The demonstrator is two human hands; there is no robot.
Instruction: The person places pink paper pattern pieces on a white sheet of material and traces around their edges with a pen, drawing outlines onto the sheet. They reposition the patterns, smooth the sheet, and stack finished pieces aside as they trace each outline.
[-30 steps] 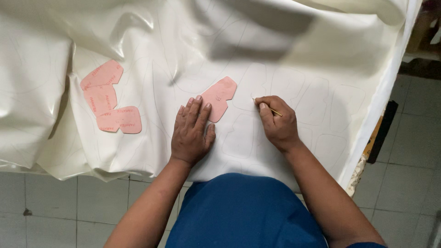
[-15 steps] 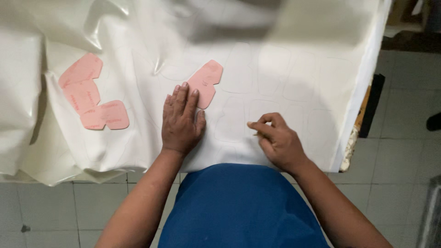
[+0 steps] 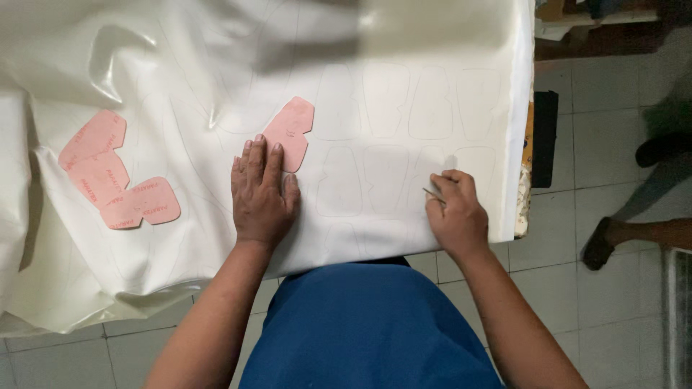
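Left hand (image 3: pixel 261 193): flat and open on the cream sheet (image 3: pixel 404 108), fingertips pressing the lower edge of the pink template (image 3: pixel 290 132); I see it hold the same place as a second ago.
Right hand (image 3: pixel 454 215): curled shut on a thin marking tool (image 3: pixel 433 194), a pen or scriber, I think; it has dropped from beside the template to the sheet's near right corner, so I judge that outline finished.
Template: middle of the sheet, beside faint traced outlines.
Spare templates (image 3: pixel 115 173): three pink pieces, overlapping, near the left edge.
Obstructions: sheet wrinkles at far left; someone's sandalled foot (image 3: pixel 605 241) on the tiled floor, well apart.
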